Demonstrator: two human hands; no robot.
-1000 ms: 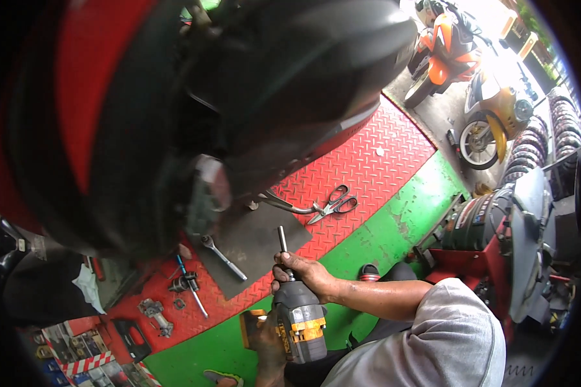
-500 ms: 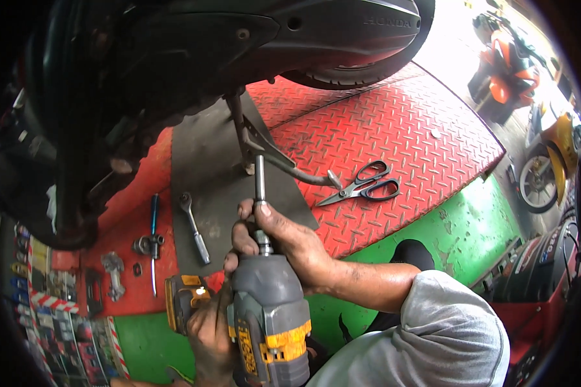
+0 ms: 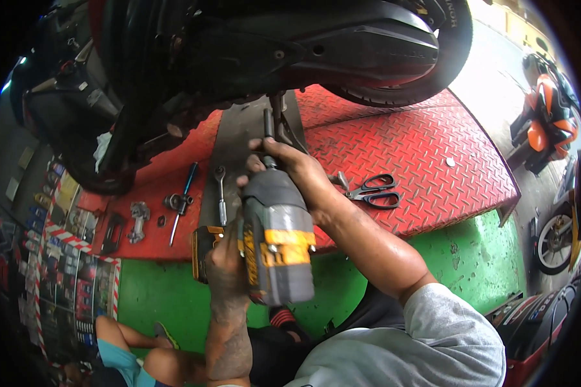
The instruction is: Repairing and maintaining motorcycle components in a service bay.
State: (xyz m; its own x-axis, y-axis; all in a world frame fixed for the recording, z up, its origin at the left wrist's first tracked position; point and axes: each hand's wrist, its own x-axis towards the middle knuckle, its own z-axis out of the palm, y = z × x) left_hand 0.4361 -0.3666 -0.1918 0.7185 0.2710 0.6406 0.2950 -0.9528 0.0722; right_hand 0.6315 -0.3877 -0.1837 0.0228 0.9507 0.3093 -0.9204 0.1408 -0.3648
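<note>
Apparently aiming is done, driving not: the left hand (image 3: 226,255) has its grip round the driver (image 3: 279,235), the right hand (image 3: 301,175) pinches its shaft (image 3: 268,126), near the scooter (image 3: 361,48); contact is unclear.

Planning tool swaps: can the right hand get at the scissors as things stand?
Probably yes, once the right hand lets go of the metal socket: the scissors lie beside its forearm, nothing visible covering the handle end.
</note>
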